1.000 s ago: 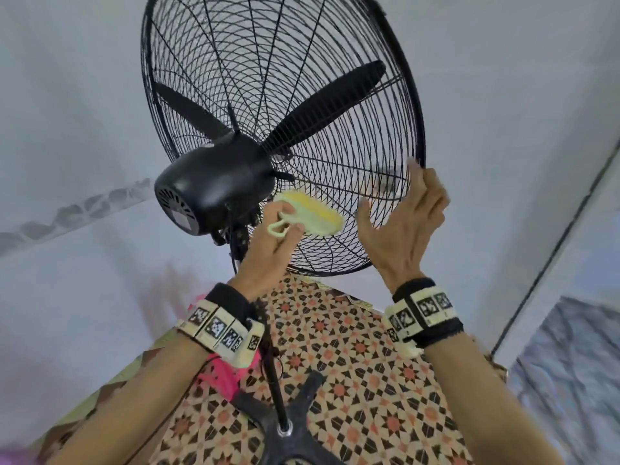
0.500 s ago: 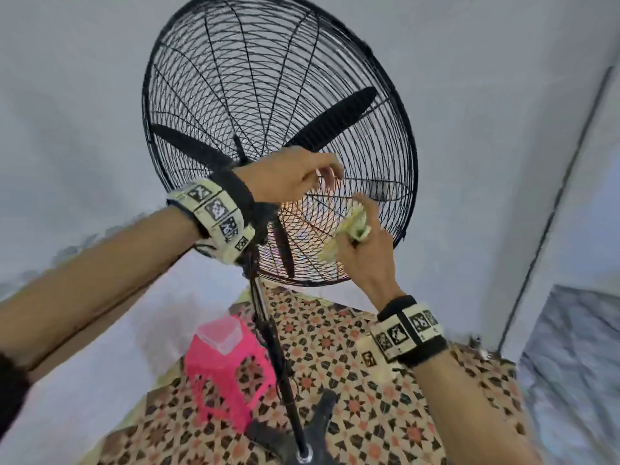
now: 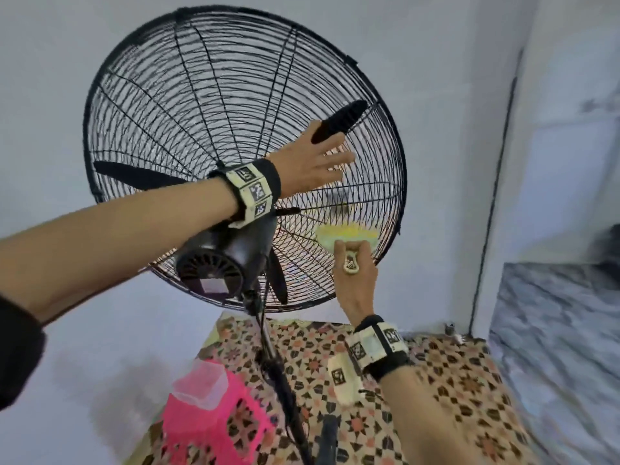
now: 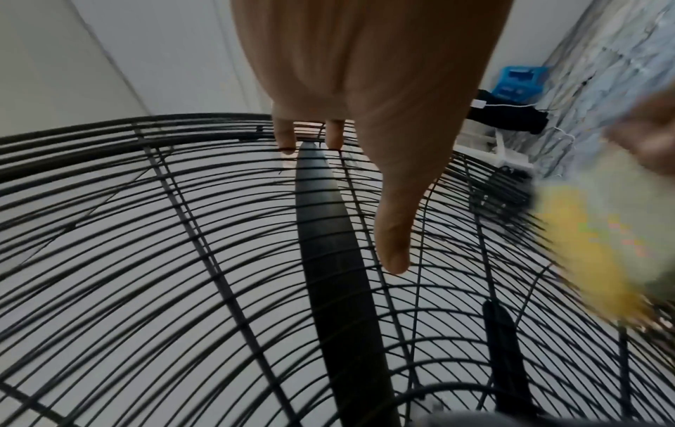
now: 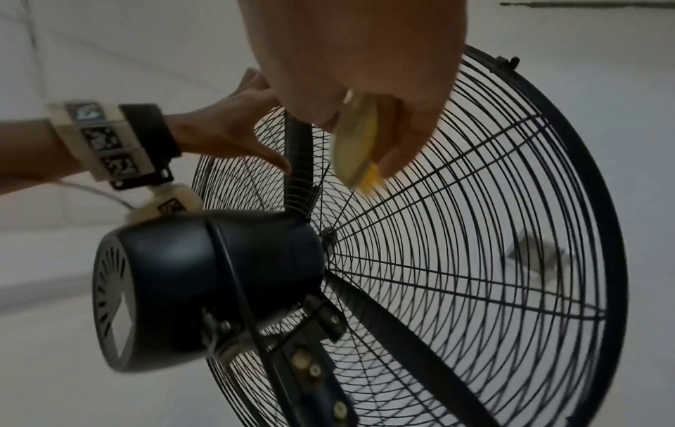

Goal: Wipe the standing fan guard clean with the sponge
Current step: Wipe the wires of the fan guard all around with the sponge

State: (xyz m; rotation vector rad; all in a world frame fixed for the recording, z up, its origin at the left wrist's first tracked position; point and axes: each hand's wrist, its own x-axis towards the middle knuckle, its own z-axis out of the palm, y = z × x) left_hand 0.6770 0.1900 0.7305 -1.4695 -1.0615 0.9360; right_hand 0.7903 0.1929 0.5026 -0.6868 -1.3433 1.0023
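Observation:
A black standing fan fills the head view, its round wire guard (image 3: 208, 95) seen from behind with the motor housing (image 3: 221, 260) low at centre. My right hand (image 3: 352, 273) grips the handle of a yellow and pale green sponge (image 3: 349, 234) and presses it against the guard's lower right. In the right wrist view the sponge (image 5: 356, 144) sits edge-on between my fingers, touching the wires. My left hand (image 3: 315, 162) lies flat with fingers straight on the guard's upper right, over a black blade (image 3: 339, 120). The left wrist view shows its fingers (image 4: 392, 231) spread on the guard (image 4: 146, 260).
The fan pole (image 3: 278, 370) runs down to a black base on a patterned floor mat (image 3: 453, 380). A pink plastic stool (image 3: 208, 417) holding a clear container stands left of the pole. White walls surround the fan; a marble-patterned surface (image 3: 553, 347) is at the right.
The sponge passed from my left hand to my right, which now presses it on the guard's lower right. My left hand rose and flattened on the upper right of the guard.

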